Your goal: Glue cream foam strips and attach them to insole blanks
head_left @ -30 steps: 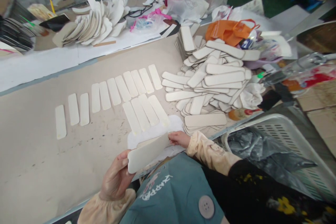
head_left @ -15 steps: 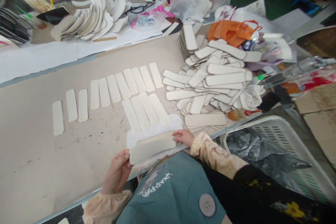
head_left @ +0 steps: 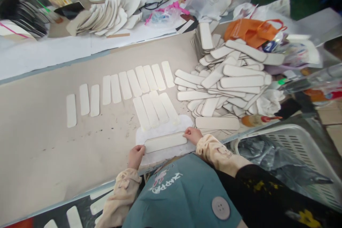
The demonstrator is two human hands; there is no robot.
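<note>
A long pale strip (head_left: 166,142) with rounded corners lies along a white sheet (head_left: 149,158) at the table's near edge. Its rim shows a darker outline, as if over another piece of like shape. My left hand (head_left: 136,156) is closed at the strip's left end, thumb and fingers pinched together. At the right end, my right hand (head_left: 193,135) pinches the strip's corner. Just beyond the sheet, several cream strips (head_left: 156,108) lie side by side, partly over its far edge. Farther off, more cream strips (head_left: 125,85) form a loose row.
A big heap of outlined pale strips (head_left: 240,81) covers the table's right side, near an orange bag (head_left: 251,32). A bottle with a red tip (head_left: 258,120) lies by the edge. A plastic basket (head_left: 301,139) stands at right. Curved pale pieces (head_left: 107,16) are stacked at the back.
The pale strip, held raised and tilted before, is now down flat over the piece on the sheet. My left hand has moved forward to the table. The view has shifted slightly.
</note>
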